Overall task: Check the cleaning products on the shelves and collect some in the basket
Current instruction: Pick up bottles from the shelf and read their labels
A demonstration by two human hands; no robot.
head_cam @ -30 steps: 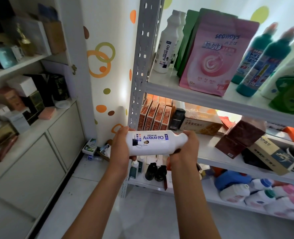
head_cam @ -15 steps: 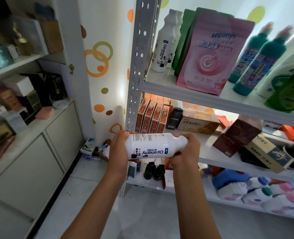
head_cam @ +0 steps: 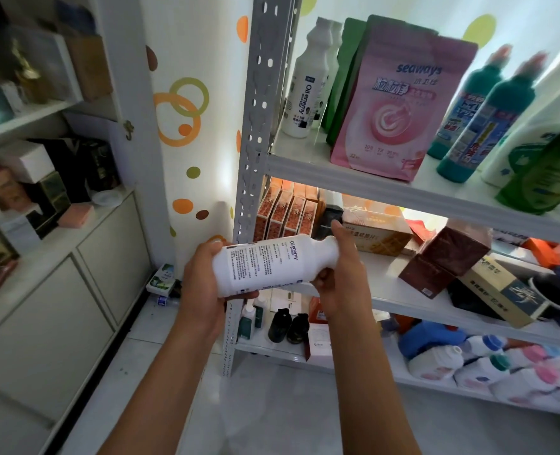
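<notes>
I hold a white "Oil enemy" bottle (head_cam: 268, 264) lying sideways in front of the metal shelving (head_cam: 354, 178). My left hand (head_cam: 203, 280) grips its base and my right hand (head_cam: 341, 274) grips its neck end. The back label with small print faces me. On the top shelf stand another white "Oil enemy" bottle (head_cam: 308, 83), a pink "seaways" pouch (head_cam: 393, 106), two teal bottles (head_cam: 482, 119) and a green bottle (head_cam: 541, 172). No basket is in view.
The middle shelf holds orange boxes (head_cam: 285, 211), a biscuit box (head_cam: 377, 231) and brown cartons (head_cam: 446, 257). The bottom shelf carries white and blue jugs (head_cam: 452, 359) and two small dark bottles (head_cam: 288, 326). A white cabinet (head_cam: 58, 290) with boxes stands at left.
I have rolled the bottle about its long axis, so the front label with the picture has turned away and the small-print back label now faces me. Both hands stayed at its ends.
</notes>
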